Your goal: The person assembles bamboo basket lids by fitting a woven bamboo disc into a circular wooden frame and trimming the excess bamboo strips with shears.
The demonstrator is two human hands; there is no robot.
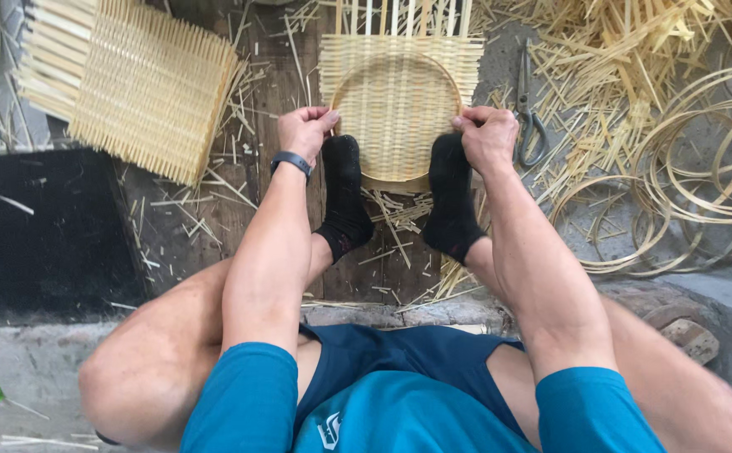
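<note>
Hands work a round bamboo tray [395, 117] on the floor w/ both sock feet braced at its near edge: left hand [305, 130] pinches the left rim, right hand [488, 134] clamps the right rim. Step looks like fitting the hoop over the woven mat (scissors [530, 117] lie just right); next move prob. needs even pressure round the rim.

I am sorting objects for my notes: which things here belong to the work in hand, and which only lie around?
In use: left hand, right hand, round woven tray.
Lying about: scissors, square woven mat, bamboo hoops, loose strips.
</note>
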